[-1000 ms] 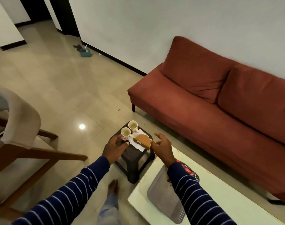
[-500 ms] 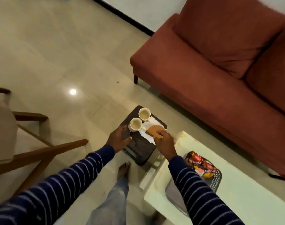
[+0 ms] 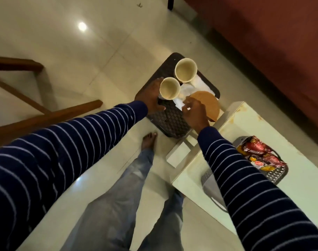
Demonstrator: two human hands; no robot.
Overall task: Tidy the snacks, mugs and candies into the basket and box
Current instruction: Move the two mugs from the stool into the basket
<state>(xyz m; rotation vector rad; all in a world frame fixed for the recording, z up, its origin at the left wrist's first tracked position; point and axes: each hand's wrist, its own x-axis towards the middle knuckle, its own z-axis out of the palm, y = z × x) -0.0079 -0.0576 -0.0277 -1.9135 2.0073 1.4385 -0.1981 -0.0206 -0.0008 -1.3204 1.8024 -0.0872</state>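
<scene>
Two cream mugs stand on a small dark woven stool. My left hand wraps round the side of the near mug. The far mug stands untouched behind it. My right hand holds the near edge of a round brown lid-like disc that lies over white paper on the stool. On the white table at the right sits a grey mesh basket holding red snack packets.
A red sofa runs along the upper right, close behind the stool. A wooden chair frame stands at the left. My bare foot and legs are on the tiled floor between the stool and the table.
The view has tilted down and closer. My left hand has moved up from the stool edge to grip the near mug. My right hand stays on the brown disc.
</scene>
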